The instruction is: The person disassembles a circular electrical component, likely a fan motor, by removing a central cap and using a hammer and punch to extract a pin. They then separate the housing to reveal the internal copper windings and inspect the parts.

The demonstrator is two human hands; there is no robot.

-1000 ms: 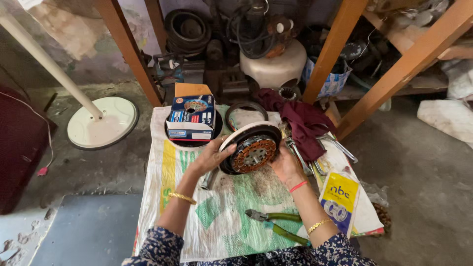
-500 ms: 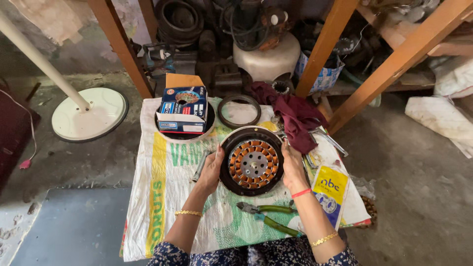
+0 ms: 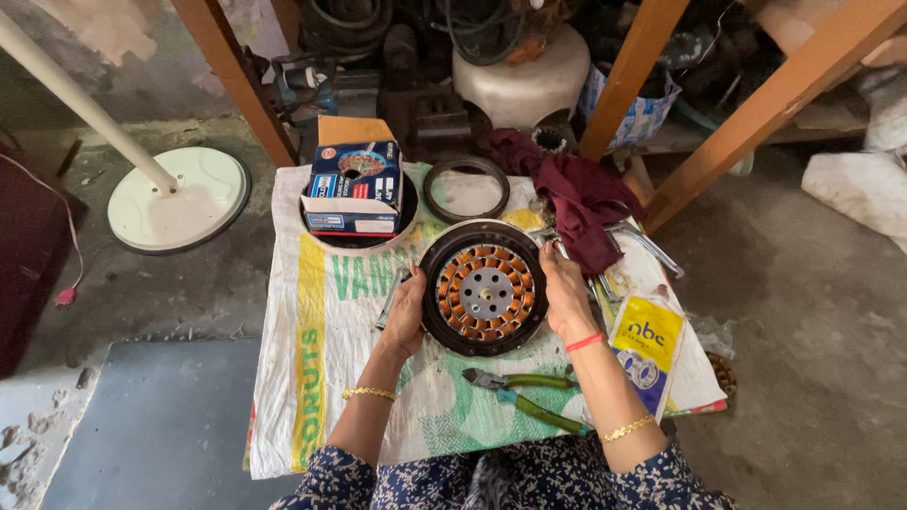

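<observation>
Green-handled pliers [image 3: 524, 395] lie near the woven sack's [image 3: 321, 378] near edge. Past them, the left hand [image 3: 406, 316] and right hand [image 3: 565, 293] clasp opposite rims of the round motor stator [image 3: 484, 288] lying mid-sack, fingers curled around it. A blue box [image 3: 359, 184], black ring [image 3: 465, 187] and maroon cloth [image 3: 581, 198] line the far edge.

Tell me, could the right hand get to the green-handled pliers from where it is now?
Probably yes. The right hand rests on the side of the round motor stator, and the green-handled pliers lie uncovered on the woven sack just below that wrist, with nothing between.
</observation>
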